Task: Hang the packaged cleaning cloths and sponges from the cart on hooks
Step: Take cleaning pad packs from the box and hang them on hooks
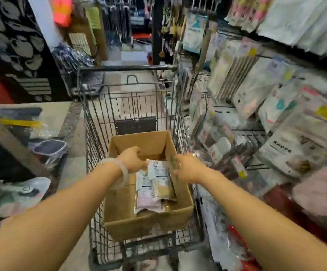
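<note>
Both hands [133, 159] over boxed packets [154, 184]

Two hands — the left hand [134, 160] and right hand [188, 170] — over one cardboard box [149, 222] in one cart [131, 98]; between them about four packets [154, 188], overlapping — exact count unclear.

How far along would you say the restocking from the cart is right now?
Done: the display at right already holds hanging packs. In hand: left hand grips a packet in the cardboard box; right hand reaches in, open. Left: several packets remain.
</note>
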A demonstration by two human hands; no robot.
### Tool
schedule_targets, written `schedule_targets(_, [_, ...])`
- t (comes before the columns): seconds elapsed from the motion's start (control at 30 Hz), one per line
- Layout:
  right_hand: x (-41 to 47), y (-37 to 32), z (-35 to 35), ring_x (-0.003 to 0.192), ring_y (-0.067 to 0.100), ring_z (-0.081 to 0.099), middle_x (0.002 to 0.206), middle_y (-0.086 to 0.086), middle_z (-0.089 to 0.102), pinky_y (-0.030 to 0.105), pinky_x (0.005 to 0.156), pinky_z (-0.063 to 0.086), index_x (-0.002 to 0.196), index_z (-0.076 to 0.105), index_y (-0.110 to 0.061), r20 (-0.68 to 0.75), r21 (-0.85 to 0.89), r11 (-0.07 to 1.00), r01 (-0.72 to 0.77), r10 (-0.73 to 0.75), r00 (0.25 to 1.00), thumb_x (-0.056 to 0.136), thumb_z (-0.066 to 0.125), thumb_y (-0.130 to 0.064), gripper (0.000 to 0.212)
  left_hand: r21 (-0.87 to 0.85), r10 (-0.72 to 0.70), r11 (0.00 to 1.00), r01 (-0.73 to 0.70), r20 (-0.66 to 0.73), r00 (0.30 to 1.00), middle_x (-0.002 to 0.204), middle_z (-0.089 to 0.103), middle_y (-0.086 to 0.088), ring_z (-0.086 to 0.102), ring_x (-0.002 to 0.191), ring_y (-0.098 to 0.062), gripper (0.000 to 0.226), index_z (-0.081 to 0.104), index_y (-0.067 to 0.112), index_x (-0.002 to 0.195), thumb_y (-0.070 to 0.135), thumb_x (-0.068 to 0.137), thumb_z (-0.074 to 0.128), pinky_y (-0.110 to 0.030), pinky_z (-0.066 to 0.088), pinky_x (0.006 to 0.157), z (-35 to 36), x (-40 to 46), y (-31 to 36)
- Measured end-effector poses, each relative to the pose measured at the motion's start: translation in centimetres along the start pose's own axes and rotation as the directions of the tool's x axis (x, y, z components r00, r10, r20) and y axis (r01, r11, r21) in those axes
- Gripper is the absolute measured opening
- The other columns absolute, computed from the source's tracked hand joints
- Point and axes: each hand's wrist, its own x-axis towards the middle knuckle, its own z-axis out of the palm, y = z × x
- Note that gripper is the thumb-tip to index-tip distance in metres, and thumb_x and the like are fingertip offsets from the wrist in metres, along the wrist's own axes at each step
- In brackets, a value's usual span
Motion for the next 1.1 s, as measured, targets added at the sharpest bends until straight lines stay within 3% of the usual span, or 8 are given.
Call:
schedule_targets(0.17, [9.1, 1.6, 6.3, 0.131, 0.032, 0.038, 0.145, 0.016, 0.035, 0.035, 0.105, 0.034, 0.142, 0.031, -0.010, 0.152, 0.165, 0.979, -0.120, 0.095, 0.984, 0.093, 0.050, -0.028, 0.055, -0.076, -0.186, 0.979, 0.189, 0.042, 0.982, 0.134, 0.053, -0.010, 0.052, 0.118, -0.024, 0.048, 0.047, 0.009, 0.132, 0.020, 0.088, 0.060, -0.027, 0.039, 0.085, 3.3, 8.0, -5.9])
schedule_targets(0.37, [18.7, 3.4, 15.5, 0.131, 0.026, 0.039, 0.144, 0.014, 0.040, 0.025, 0.101, 0.031, 0.138, 0.037, -0.007, 0.281, 0.325, 0.909, -0.261, 0.171, 0.944, 0.095, 0.046, -0.022, 0.047, -0.086, -0.369, 0.916, 0.393, 0.212, 0.905, 0.136, 0.053, -0.014, 0.053, 0.121, -0.030, 0.056, 0.045, 0.006, 0.134, 0.028, 0.086, 0.064, -0.032, 0.045, 0.094, 9.5, 17.2, -12.2])
schedule_targets(0.53, [23.1, 4.9, 22.7, 0.124, 0.025, 0.047, 0.137, 0.013, 0.048, 0.029, 0.103, 0.037, 0.136, 0.042, -0.011, 0.299, 0.316, 0.866, -0.387, 0.297, 0.907, 0.091, 0.047, -0.028, 0.048, -0.090, -0.431, 0.880, 0.466, 0.263, 0.863, 0.135, 0.053, -0.015, 0.054, 0.120, -0.030, 0.049, 0.045, 0.008, 0.133, 0.026, 0.090, 0.058, -0.036, 0.044, 0.100, 14.9, 21.6, -16.5])
schedule_targets(0.7, [25.8, 6.6, 26.3, 0.138, 0.030, 0.026, 0.151, 0.011, 0.024, 0.038, 0.114, 0.025, 0.147, 0.014, -0.021, 0.278, 0.298, 0.809, -0.507, 0.434, 0.857, 0.079, 0.056, -0.047, 0.084, -0.263, -0.521, 0.770, 0.581, 0.266, 0.811, 0.118, 0.064, -0.014, 0.060, 0.093, -0.024, 0.026, 0.054, 0.011, 0.111, 0.015, 0.086, 0.060, -0.027, 0.047, 0.078, 19.4, 23.7, -18.9])
schedule_targets(0.8, [27.1, 7.5, 27.4, 0.144, 0.030, 0.008, 0.158, 0.009, 0.003, 0.040, 0.116, 0.017, 0.148, -0.006, -0.024, 0.339, 0.237, 0.828, -0.509, 0.420, 0.842, 0.071, 0.065, -0.053, 0.109, -0.400, -0.543, 0.676, 0.618, 0.297, 0.786, 0.118, 0.064, -0.010, 0.060, 0.094, -0.023, 0.042, 0.047, 0.011, 0.121, 0.022, 0.085, 0.065, -0.029, 0.046, 0.083, 21.7, 24.4, -19.7])
schedule_targets(0.9, [27.7, 7.4, 27.7, 0.145, 0.033, -0.002, 0.157, 0.012, -0.011, 0.044, 0.118, 0.013, 0.146, -0.017, -0.025, 0.404, 0.200, 0.846, -0.495, 0.389, 0.828, 0.071, 0.066, -0.055, 0.115, -0.569, -0.562, 0.516, 0.640, 0.340, 0.755, 0.120, 0.065, -0.011, 0.062, 0.106, -0.030, 0.043, 0.051, 0.013, 0.115, 0.027, 0.080, 0.072, -0.046, 0.047, 0.098, 22.7, 25.2, -19.8])
schedule_targets(1.03, [26.9, 5.8, 27.6, 0.143, 0.032, -0.018, 0.154, 0.012, -0.025, 0.050, 0.117, 0.002, 0.143, -0.027, -0.026, 0.483, 0.178, 0.868, -0.463, 0.333, 0.810, 0.074, 0.070, -0.047, 0.121, -0.650, -0.609, 0.324, 0.688, 0.413, 0.677, 0.102, 0.073, -0.008, 0.069, 0.093, -0.030, 0.076, 0.063, 0.020, 0.106, 0.055, 0.043, 0.087, -0.048, 0.054, 0.088, 22.4, 26.1, -20.2])
schedule_targets(1.1, [26.2, 5.0, 27.6, 0.143, 0.031, -0.019, 0.155, 0.009, -0.024, 0.051, 0.117, 0.001, 0.144, -0.023, -0.029, 0.510, 0.187, 0.875, -0.447, 0.303, 0.805, 0.076, 0.068, -0.046, 0.115, -0.654, -0.603, 0.324, 0.684, 0.414, 0.682, 0.103, 0.072, -0.009, 0.070, 0.092, -0.031, 0.097, 0.060, 0.017, 0.112, 0.057, 0.028, 0.089, -0.049, 0.055, 0.086, 22.3, 26.1, -20.5])
